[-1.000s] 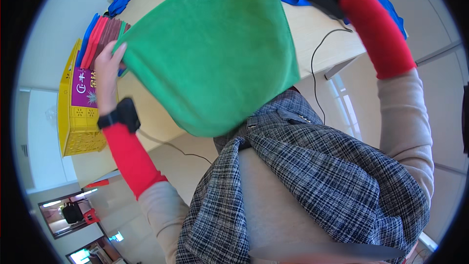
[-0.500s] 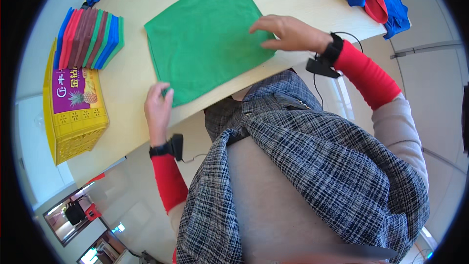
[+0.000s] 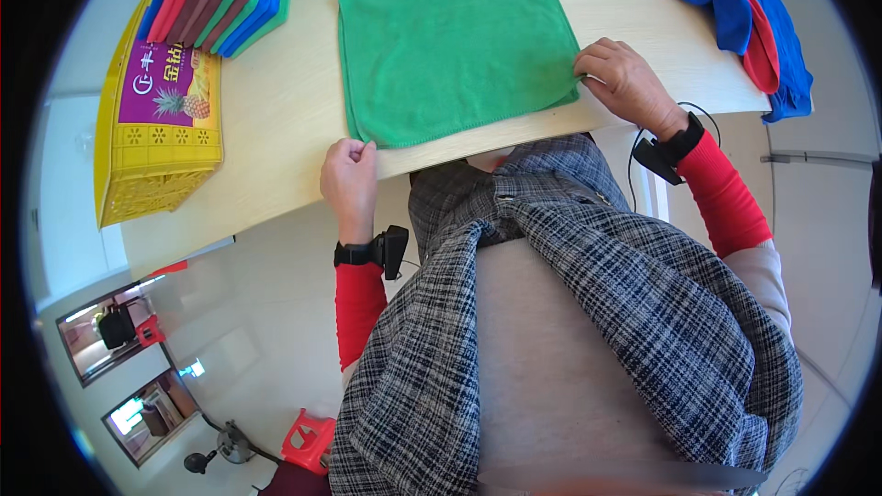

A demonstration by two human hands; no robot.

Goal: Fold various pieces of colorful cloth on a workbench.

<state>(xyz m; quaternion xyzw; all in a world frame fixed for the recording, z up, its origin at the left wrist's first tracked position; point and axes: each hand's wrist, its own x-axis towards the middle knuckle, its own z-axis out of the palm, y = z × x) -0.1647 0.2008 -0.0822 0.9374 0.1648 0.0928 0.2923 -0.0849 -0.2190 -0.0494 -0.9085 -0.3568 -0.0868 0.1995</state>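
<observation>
A green cloth (image 3: 455,46) lies spread on the table, with a second layer showing along its left and near right edges. My left hand (image 3: 350,176) is closed at the cloth's near left corner, thumb against curled fingers; the pinched edge is mostly covered by the fingers. At the near right corner, my right hand (image 3: 627,84) pinches the cloth's edge between thumb and fingers. Dark bands with small black devices circle both wrists.
On the left, a yellow crate (image 3: 170,170) with a purple label holds a row of folded cloths (image 3: 220,0) in several colours. Blue and red cloths (image 3: 735,9) lie heaped at the far right, hanging over the edge of the pale wooden table (image 3: 266,147).
My right hand has gone from hovering over the cloth to pinching its near right corner. My left hand has closed at the near left corner. The view has shifted.
</observation>
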